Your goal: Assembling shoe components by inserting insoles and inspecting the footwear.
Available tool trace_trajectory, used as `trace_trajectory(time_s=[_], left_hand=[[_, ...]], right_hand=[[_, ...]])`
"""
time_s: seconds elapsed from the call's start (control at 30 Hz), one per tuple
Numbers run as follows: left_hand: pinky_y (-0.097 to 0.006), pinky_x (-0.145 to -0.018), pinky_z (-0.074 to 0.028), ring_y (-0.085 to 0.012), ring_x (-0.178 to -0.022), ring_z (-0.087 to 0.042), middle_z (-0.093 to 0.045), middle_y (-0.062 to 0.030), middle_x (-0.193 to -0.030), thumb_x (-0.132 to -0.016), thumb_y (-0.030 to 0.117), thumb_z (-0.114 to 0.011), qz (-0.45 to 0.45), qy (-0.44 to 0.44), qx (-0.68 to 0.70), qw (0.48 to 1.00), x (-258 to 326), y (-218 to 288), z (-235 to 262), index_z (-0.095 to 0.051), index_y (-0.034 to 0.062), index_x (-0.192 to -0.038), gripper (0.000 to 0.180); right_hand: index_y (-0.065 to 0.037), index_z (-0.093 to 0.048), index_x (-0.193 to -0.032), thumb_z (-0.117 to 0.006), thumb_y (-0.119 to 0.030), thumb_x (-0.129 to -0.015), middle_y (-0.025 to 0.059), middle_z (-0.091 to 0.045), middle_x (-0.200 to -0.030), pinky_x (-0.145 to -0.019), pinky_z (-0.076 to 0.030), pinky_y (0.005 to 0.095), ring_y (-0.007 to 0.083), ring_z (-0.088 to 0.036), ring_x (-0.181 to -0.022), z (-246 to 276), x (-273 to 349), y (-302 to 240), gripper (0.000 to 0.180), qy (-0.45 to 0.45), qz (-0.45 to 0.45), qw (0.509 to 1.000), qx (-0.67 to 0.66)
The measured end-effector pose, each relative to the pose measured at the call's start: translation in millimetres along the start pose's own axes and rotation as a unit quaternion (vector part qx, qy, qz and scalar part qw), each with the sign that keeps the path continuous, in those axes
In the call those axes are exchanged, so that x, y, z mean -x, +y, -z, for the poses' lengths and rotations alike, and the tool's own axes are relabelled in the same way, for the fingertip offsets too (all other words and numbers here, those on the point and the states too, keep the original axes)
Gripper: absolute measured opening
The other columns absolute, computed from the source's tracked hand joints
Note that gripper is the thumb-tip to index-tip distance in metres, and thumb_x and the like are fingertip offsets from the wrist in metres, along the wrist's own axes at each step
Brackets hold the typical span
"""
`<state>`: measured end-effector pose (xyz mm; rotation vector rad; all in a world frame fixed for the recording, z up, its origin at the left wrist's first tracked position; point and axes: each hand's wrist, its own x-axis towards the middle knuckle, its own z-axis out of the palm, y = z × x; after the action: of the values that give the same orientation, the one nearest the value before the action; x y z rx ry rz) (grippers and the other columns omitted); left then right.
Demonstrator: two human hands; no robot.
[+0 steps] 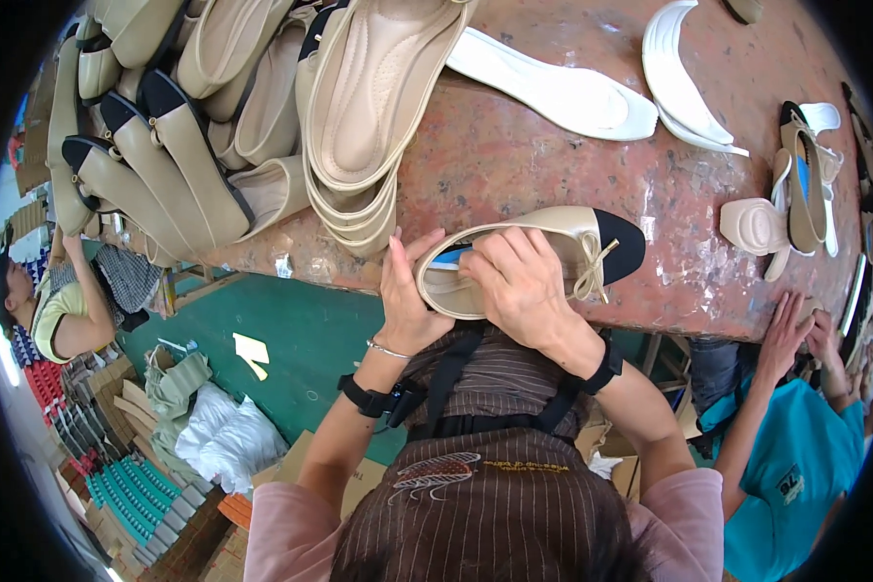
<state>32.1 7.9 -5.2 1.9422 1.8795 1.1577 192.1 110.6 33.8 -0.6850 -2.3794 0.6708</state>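
A beige ballet flat [565,222] with a black toe cap and a small bow lies sideways over the table's near edge, toe to the right. Round its heel end my left hand [407,291] is closed, fingers along the outside. My right hand [521,281] bends over the near side of the opening, its fingers curled inside the shoe. A bit of blue shows on the inner bottom between the hands; what the right fingertips press on is hidden. Beyond the shoe lie a white insole [563,92] and a curved white insole pair [684,82].
Stacked beige flats [378,97] and more black-toed flats [179,165] crowd the table's left. Shoe parts [755,225] lie at the right, near a co-worker in a teal shirt [795,466]. Another person [68,306] is at far left. White bags [228,436] rest on the green floor.
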Motion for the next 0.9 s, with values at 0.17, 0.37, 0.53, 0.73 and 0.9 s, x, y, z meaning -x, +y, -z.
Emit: trace_trajectory(time_s=[0.17, 0.37, 0.53, 0.73, 0.9], left_hand=[[-0.064, -0.116, -0.03, -0.032, -0.118, -0.063, -0.063, -0.0172, -0.128, -0.069, 0.025, -0.093, -0.003, -0.018, -0.02, 1.0, 4.9, -5.8, -1.5, 0.005, -0.0045, -0.157, 0.135], [-0.064, -0.116, -0.03, -0.031, -0.118, -0.063, -0.063, -0.016, -0.128, -0.07, 0.029, -0.093, -0.008, -0.018, -0.022, 1.0, 5.0, -6.8, -1.2, 0.006, -0.0035, -0.158, 0.136], [-0.065, -0.117, -0.028, -0.0307, -0.117, -0.064, -0.064, -0.0156, -0.128, -0.07, 0.03, -0.093, -0.013, -0.033, -0.012, 0.999, 2.8, -6.7, 0.3, 0.007, -0.003, -0.158, 0.137], [-0.063, -0.117, -0.028, -0.0321, -0.117, -0.064, -0.064, -0.0171, -0.127, -0.069, 0.028, -0.093, -0.013, -0.031, -0.024, 0.999, 0.8, -4.1, -0.3, 0.004, -0.0058, -0.158, 0.136], [-0.058, -0.115, -0.033, -0.0345, -0.116, -0.066, -0.064, -0.0197, -0.131, -0.072, 0.016, -0.087, -0.016, -0.016, -0.022, 1.0, -2.3, -0.5, -1.2, -0.007, -0.0093, -0.157, 0.12]], right_hand=[[-0.005, -0.069, -0.093, -0.073, -0.008, -0.075, 0.007, -0.06, -0.094, -0.078, -0.046, 0.0397, 0.026, -0.059, -0.088, 2.5, 2.4, -1.8, 0.019, -0.007, 0.002, 1.0, 0.008], [-0.004, -0.067, -0.096, -0.064, -0.014, -0.076, 0.005, -0.056, -0.09, -0.076, -0.046, 0.0357, 0.022, -0.058, -0.086, 0.2, 5.7, -3.0, 0.023, 0.011, 0.013, 0.999, 0.042], [-0.003, -0.068, -0.099, -0.063, -0.016, -0.076, 0.0047, -0.056, -0.09, -0.075, -0.044, 0.0355, 0.0214, -0.057, -0.084, -1.7, 15.5, -13.9, 0.026, 0.028, -0.008, 0.997, 0.072], [-0.004, -0.069, -0.1, -0.063, -0.017, -0.076, 0.0044, -0.055, -0.088, -0.076, -0.043, 0.0359, 0.0207, -0.057, -0.084, -8.1, 23.3, -17.3, 0.028, 0.042, -0.034, 0.995, 0.089], [-0.007, -0.07, -0.099, -0.063, -0.017, -0.075, 0.0035, -0.055, -0.086, -0.077, -0.043, 0.0362, 0.0207, -0.057, -0.084, -10.5, 31.3, -19.1, 0.026, 0.035, -0.079, 0.991, 0.105]])
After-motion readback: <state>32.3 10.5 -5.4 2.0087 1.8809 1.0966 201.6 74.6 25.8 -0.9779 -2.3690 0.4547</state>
